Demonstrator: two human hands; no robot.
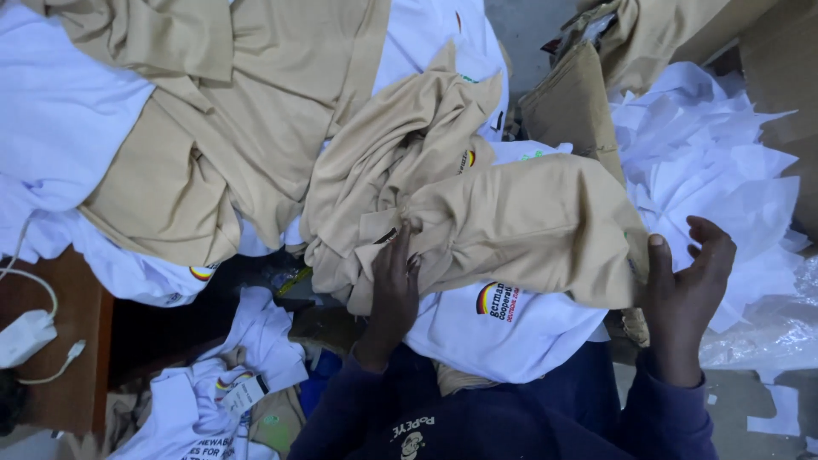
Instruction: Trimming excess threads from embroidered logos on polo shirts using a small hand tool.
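Note:
A tan shirt (520,226) lies bunched across a white shirt (503,328) with a small round printed badge, on my lap. My left hand (394,285) presses flat on the tan shirt's lower left part, fingers pointing away from me. My right hand (688,277) is at the tan shirt's right edge, thumb against the cloth, fingers spread and slightly curled. Dark blue sleeves cover both arms.
More tan shirts (239,111) and white shirts (60,111) are heaped to the left and behind. A pile of white paper sheets (724,162) lies at the right. A white charger and cable (30,328) rest on a brown surface at the left. Folded white shirts (213,400) lie below.

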